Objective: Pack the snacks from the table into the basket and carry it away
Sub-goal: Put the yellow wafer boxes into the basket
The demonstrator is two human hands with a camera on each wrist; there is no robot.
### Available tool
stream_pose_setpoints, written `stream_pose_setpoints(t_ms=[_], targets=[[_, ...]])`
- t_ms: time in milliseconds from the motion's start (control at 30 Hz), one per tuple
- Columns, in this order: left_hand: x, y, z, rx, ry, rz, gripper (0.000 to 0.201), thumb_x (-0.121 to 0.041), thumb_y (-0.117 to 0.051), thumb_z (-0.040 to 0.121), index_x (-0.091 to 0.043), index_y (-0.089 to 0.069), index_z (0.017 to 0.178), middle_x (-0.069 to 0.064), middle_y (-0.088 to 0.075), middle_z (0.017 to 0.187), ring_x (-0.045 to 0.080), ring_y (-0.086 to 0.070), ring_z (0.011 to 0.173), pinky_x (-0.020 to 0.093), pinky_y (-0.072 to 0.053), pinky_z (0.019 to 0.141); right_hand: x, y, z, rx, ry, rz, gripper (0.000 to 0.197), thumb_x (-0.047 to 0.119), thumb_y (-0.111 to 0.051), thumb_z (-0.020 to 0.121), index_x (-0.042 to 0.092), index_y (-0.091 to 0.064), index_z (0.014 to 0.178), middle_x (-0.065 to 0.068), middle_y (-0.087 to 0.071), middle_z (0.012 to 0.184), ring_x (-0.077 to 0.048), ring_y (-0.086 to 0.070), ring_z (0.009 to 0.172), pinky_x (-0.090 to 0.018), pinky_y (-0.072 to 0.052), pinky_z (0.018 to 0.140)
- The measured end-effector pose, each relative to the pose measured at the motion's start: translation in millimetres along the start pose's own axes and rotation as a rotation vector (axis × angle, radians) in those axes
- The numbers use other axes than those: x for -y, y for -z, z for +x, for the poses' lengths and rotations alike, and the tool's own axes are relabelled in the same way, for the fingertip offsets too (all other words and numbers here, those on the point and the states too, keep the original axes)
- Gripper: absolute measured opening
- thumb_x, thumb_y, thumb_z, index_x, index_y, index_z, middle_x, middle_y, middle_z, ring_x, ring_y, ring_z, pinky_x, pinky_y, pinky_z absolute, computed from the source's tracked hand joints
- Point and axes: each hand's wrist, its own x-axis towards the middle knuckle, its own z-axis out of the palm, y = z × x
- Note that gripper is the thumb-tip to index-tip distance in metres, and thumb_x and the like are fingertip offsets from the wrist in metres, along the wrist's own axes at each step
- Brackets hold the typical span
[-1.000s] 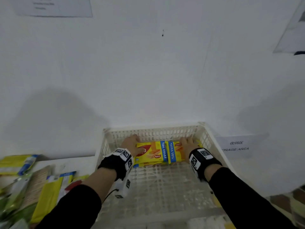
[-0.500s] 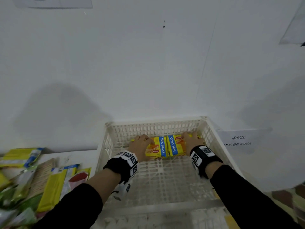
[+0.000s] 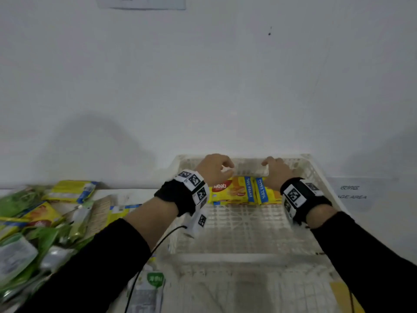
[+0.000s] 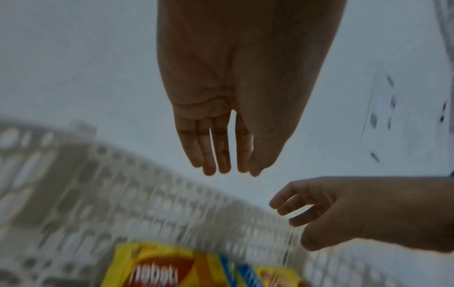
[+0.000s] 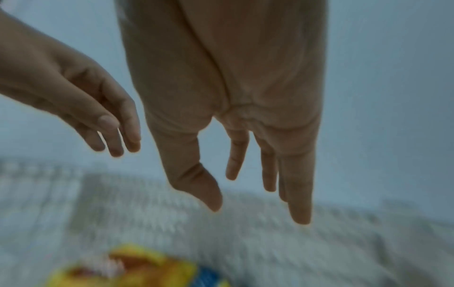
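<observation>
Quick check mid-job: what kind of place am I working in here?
Probably a staged storage or sorting corner, not a home kitchen: a paper sign reading "...AGE AREA" on the wall, a white slatted basket, and a pile of packaged snacks on the table.

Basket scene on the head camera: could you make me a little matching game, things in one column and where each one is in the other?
Things:
1. yellow wafer packs
2. green snack packets
3. paper sign
4. hands, left hand and right hand

Places:
A. on the table left of the basket
B. right of the basket
C. open and empty above the basket
D. inside the basket by its far wall

Pairs: 1-D, 2-A, 3-B, 4-C
</observation>
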Motion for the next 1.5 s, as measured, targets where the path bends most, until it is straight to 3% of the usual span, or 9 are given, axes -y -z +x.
stream_pose_setpoints(t_ms=[233,400,633,800,967,1133,1233,1333,1500], targets=[[58,106,-69,-0.099,0.056,-0.002,0.017,-0.021,-0.062,0.090,-0.012,-0.068,0.102,-0.002,-0.066,0.096,0.009,-0.060,0.079,0.004,-0.039,0.060,132,12,-57,-0.030,0.291,0.182,0.043,0.011,-0.064,0.085,0.016,-0.052,0.126,-0.010,-0.044,0.129,-0.023,-0.049,0.105,-0.025,-0.034,0.077],[154,121,-134,0.046,0.214,0.124,0.018,-0.016,-0.058,0.091,-0.013,-0.066,0.107,0.003,-0.068,0.106,0.014,-0.061,0.089,0.021,-0.044,0.080,217,-26,-104,-0.044,0.326,0.271,0.031,0.014,-0.058,0.088,0.011,-0.057,0.118,-0.002,-0.049,0.108,-0.020,-0.053,0.102,-0.022,-0.035,0.076],[246,65,-196,0.100,0.631,0.302,0.089,-0.075,-0.047,0.079,-0.007,-0.041,0.135,0.018,-0.039,0.139,0.033,-0.042,0.127,0.039,-0.036,0.104,292,-115,-148,0.044,0.229,0.361,0.025,0.009,-0.046,0.092,0.009,-0.056,0.115,-0.004,-0.048,0.099,-0.016,-0.050,0.081,-0.015,-0.035,0.057],[271,49,-213,0.188,0.533,0.355,0.103,-0.083,-0.047,0.070,-0.009,-0.036,0.142,0.024,-0.027,0.148,0.038,-0.024,0.139,0.044,-0.023,0.114,281,-180,-150,0.107,-0.066,0.265,0.034,0.019,-0.048,0.095,0.006,-0.049,0.127,-0.015,-0.050,0.130,-0.031,-0.051,0.117,-0.035,-0.045,0.091],[289,58,-211,0.200,0.390,0.038,0.070,-0.056,-0.068,0.075,-0.016,-0.054,0.130,0.012,-0.060,0.124,0.031,-0.052,0.119,0.034,-0.043,0.097,262,-218,-145,0.058,-0.328,0.152,0.044,0.024,-0.051,0.093,0.002,-0.040,0.129,-0.019,-0.040,0.137,-0.034,-0.045,0.126,-0.040,-0.040,0.103],[298,48,-209,0.214,0.352,-0.292,0.079,-0.047,-0.067,0.074,-0.030,-0.034,0.144,0.006,-0.065,0.122,0.023,-0.064,0.106,0.042,-0.053,0.090,259,-225,-134,-0.017,-0.407,0.147,0.048,0.014,-0.060,0.087,0.002,-0.040,0.129,-0.016,-0.038,0.139,-0.033,-0.044,0.128,-0.039,-0.041,0.104],[273,72,-219,0.163,0.393,-0.325,0.074,-0.028,-0.070,0.084,-0.011,-0.030,0.144,0.017,-0.067,0.111,0.030,-0.064,0.101,0.029,-0.049,0.079,261,-229,-135,-0.038,-0.450,0.131,0.041,0.016,-0.052,0.092,0.004,-0.039,0.130,-0.016,-0.033,0.140,-0.035,-0.045,0.126,-0.043,-0.042,0.103],[277,90,-222,0.096,0.452,-0.512,0.046,-0.017,-0.070,0.086,0.000,-0.049,0.123,0.009,-0.061,0.086,0.024,-0.062,0.075,0.025,-0.048,0.059,263,-233,-133,-0.051,-0.463,0.154,0.047,0.017,-0.057,0.090,0.006,-0.037,0.131,-0.017,-0.036,0.138,-0.037,-0.045,0.126,-0.044,-0.042,0.102],[296,121,-229,0.083,0.523,-0.793,0.031,-0.030,-0.068,0.085,-0.016,-0.063,0.112,0.011,-0.069,0.109,0.034,-0.065,0.101,0.052,-0.050,0.093,270,-230,-126,0.024,-0.483,0.273,0.057,0.010,-0.070,0.081,0.003,-0.039,0.129,-0.016,-0.053,0.127,-0.033,-0.054,0.119,-0.036,-0.048,0.092]])
